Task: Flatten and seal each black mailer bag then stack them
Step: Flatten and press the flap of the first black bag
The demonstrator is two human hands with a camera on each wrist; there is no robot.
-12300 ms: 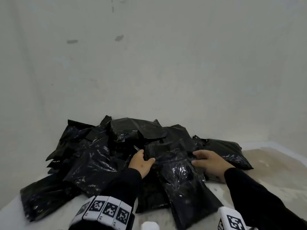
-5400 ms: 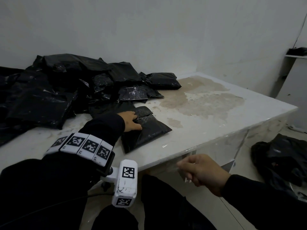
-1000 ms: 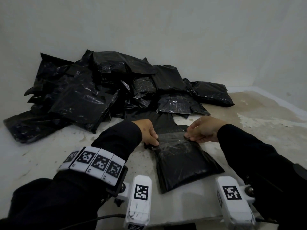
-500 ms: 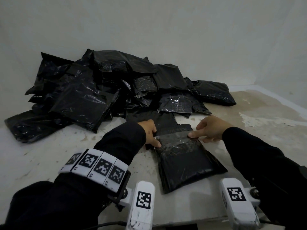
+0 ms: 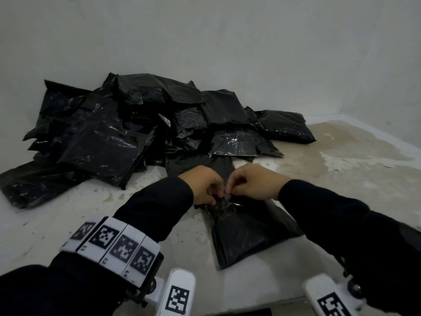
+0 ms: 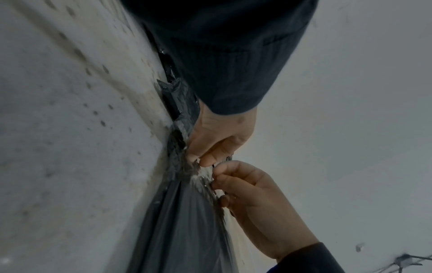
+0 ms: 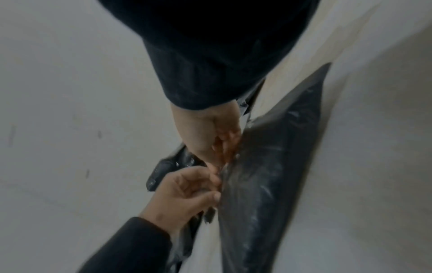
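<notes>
The black mailer bag lies flat on the desk, near the front edge, its far end bunched and crinkled. Both hands meet at that far end: the left hand pinches the gathered plastic with curled fingers, and the right hand pinches it just beside, thumb against fingertips. What exactly sits between the fingertips appears to be a thin strip, though the blur hides it. Behind the bag, a pile of black mailer bags leans against the white wall.
</notes>
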